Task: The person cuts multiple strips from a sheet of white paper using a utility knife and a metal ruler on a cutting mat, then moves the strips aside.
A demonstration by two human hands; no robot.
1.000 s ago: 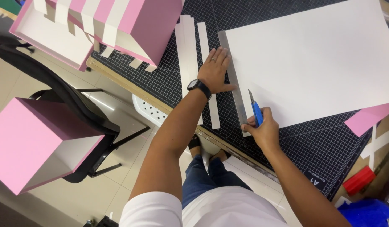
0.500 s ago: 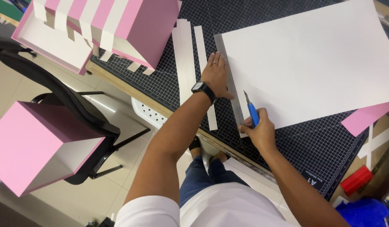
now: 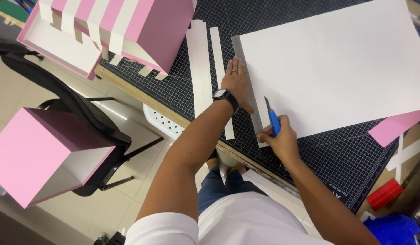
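A large white sheet (image 3: 332, 68) lies on the black gridded cutting mat (image 3: 337, 159). A metal ruler (image 3: 252, 104) runs along the sheet's left edge. My left hand (image 3: 236, 82), with a watch on the wrist, presses flat on the ruler. My right hand (image 3: 278, 138) grips a blue utility knife (image 3: 272, 119), blade tip against the ruler's edge near the sheet's lower left corner. Several cut white paper strips (image 3: 202, 68) lie on the mat just left of my left hand.
A pink box with white stripes (image 3: 114, 31) sits at the table's far left corner. A plain pink box (image 3: 42, 154) rests on a black chair (image 3: 87, 118) below. Pink paper (image 3: 394, 128), white strips (image 3: 407, 154), a red object (image 3: 385, 194) and blue object (image 3: 394, 229) sit at right.
The view has shifted slightly. My right hand has drawn the knife a little nearer to me along the ruler. My left hand stays pressed on the ruler.
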